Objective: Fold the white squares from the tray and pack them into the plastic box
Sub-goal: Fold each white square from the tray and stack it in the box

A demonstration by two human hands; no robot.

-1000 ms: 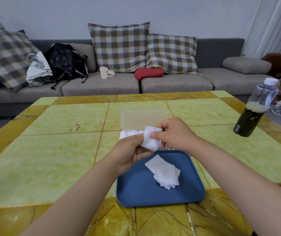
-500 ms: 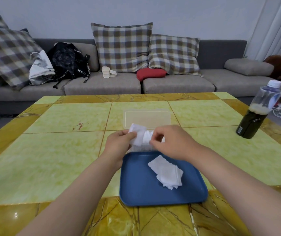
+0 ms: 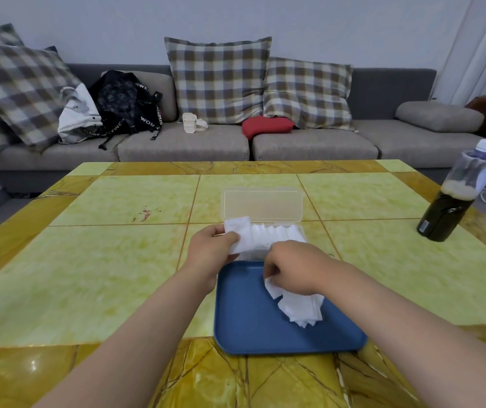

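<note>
Two bare hands worked over a yellow tiled tabletop (image 3: 118,260), one packing and one reaching.
The left hand (image 3: 209,248) pinched a folded white square (image 3: 240,234) at the 9 o'clock end of the open clear plastic box (image 3: 262,207). The box's long axis ran 9 to 3, and it sat at 12 o'clock from the blue plastic tray (image 3: 244,325). The right hand (image 3: 294,267) curled its fingers onto the pile of loose white squares (image 3: 300,310); whether they gripped one could not be told.

Grey sofa (image 3: 265,142) with plaid cushions (image 3: 218,81) against pale wall (image 3: 265,22).
</note>
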